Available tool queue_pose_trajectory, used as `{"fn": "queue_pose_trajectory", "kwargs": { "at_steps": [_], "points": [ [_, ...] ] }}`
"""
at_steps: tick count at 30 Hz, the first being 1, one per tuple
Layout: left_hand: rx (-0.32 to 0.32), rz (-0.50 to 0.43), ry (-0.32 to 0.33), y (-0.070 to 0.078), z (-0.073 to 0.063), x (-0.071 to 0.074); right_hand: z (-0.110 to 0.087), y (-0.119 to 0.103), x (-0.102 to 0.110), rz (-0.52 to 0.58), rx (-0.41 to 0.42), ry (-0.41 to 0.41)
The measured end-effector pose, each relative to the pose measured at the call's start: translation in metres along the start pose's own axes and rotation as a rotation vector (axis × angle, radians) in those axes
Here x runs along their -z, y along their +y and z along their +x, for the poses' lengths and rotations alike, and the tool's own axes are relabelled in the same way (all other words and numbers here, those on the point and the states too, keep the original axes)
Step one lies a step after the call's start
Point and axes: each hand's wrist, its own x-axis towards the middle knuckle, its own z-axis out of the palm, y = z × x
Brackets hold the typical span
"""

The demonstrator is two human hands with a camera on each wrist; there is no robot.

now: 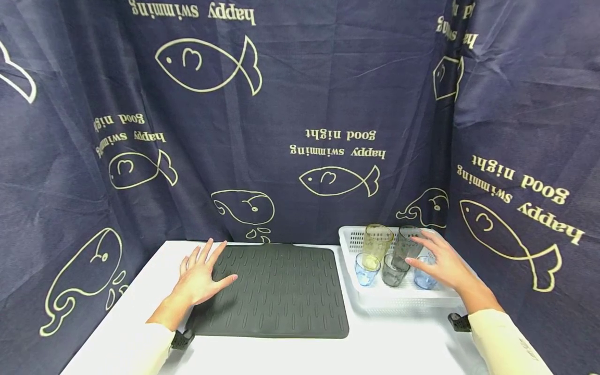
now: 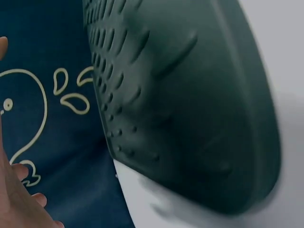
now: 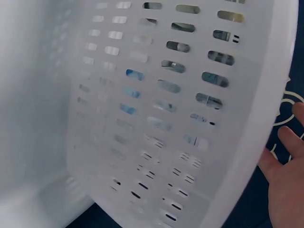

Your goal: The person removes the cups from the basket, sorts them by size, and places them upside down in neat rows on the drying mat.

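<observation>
Over the left edge of a dark ribbed mat, my left hand hovers with its fingers spread, holding nothing. My right hand is above the right part of a white perforated basket. Its thumb and fingers are parted beside a tall grey glass; whether they touch it I cannot tell. A tall yellow glass stands to the left of that one. In front are a short blue glass, a short grey glass and another short blue glass, partly under the right hand.
A white table carries the mat and, to its right, the basket. Dark blue curtains with fish and whale drawings hang behind and on both sides. In the right wrist view the slotted basket wall fills most of the picture.
</observation>
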Motion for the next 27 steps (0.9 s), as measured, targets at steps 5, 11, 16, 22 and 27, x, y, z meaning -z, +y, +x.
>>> {"fn": "queue_pose_trajectory", "kwargs": {
  "at_steps": [5, 11, 16, 22, 27],
  "points": [
    [-0.013, -0.039, 0.016, 0.011, -0.007, -0.009, -0.004, 0.006, -0.001, 0.037, -0.026, -0.007],
    [-0.015, -0.119, 0.004, 0.027, -0.016, -0.015, -0.009, 0.012, -0.001, 0.08, -0.088, 0.015],
    [-0.028, -0.188, 0.001, 0.038, -0.024, -0.02, -0.013, 0.016, -0.001, 0.106, -0.087, 0.058],
    [-0.02, -0.288, -0.01, 0.052, -0.033, -0.026, -0.014, 0.024, -0.001, 0.105, -0.125, 0.021],
    [-0.01, -0.371, -0.033, 0.061, -0.039, -0.031, -0.012, 0.033, 0.002, 0.163, -0.184, -0.07]
  ]
}}
